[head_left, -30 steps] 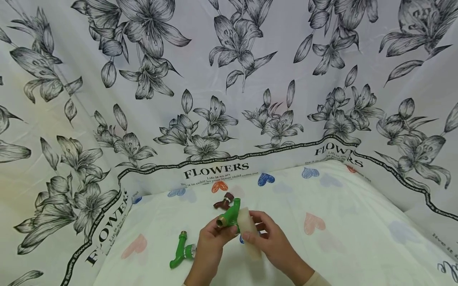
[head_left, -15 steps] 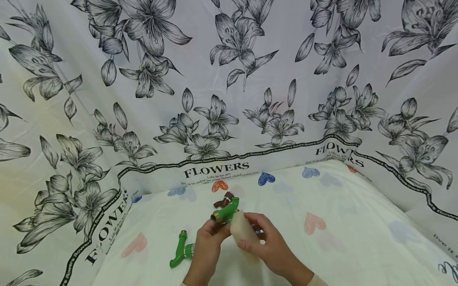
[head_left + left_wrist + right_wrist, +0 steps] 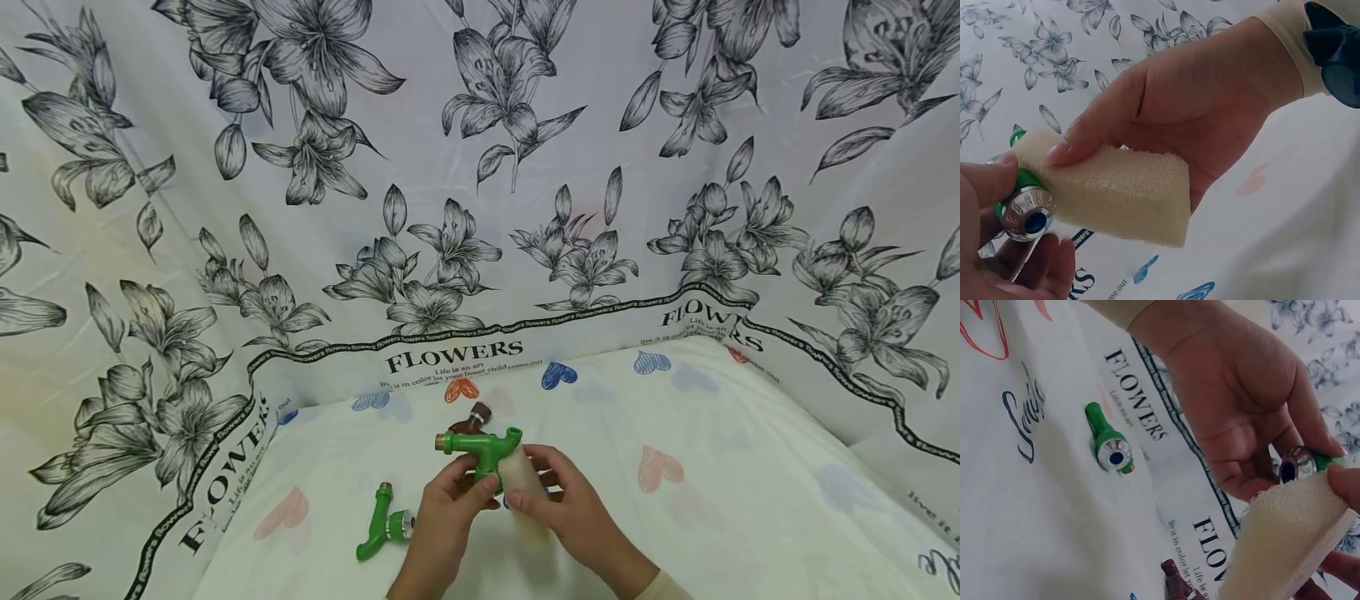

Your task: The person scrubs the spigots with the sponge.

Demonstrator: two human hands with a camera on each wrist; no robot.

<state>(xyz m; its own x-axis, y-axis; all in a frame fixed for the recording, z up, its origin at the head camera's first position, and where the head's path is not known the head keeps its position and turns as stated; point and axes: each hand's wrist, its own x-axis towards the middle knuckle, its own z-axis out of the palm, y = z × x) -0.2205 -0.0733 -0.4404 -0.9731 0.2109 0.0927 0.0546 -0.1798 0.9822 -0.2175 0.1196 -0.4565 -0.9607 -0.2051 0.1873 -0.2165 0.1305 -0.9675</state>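
Note:
My left hand (image 3: pixel 450 500) pinches a green tap (image 3: pixel 487 450) by its chrome handle end, seen in the left wrist view as a silver knob (image 3: pixel 1027 212) with a dark blue centre. The tap's brass-threaded inlet points left and its spout points right in the head view. My right hand (image 3: pixel 570 496) grips a pale cream sponge block (image 3: pixel 525 492) between thumb and fingers. The sponge (image 3: pixel 1291 531) lies against the tap near its spout. Parts of the fingers are hidden behind the sponge and the tap.
A second green tap (image 3: pixel 380 525) lies on the heart-printed white cloth (image 3: pixel 712 492), left of my left forearm. Behind the held tap is a dark red tap (image 3: pixel 480 412), partly covered. A flower-printed curtain (image 3: pixel 420 250) hangs around the back and sides.
The held tap has turned in my left hand: its brass inlet, which faced toward me, now points left. The sponge has tilted and shifted slightly along it. The taps on the cloth stay put.

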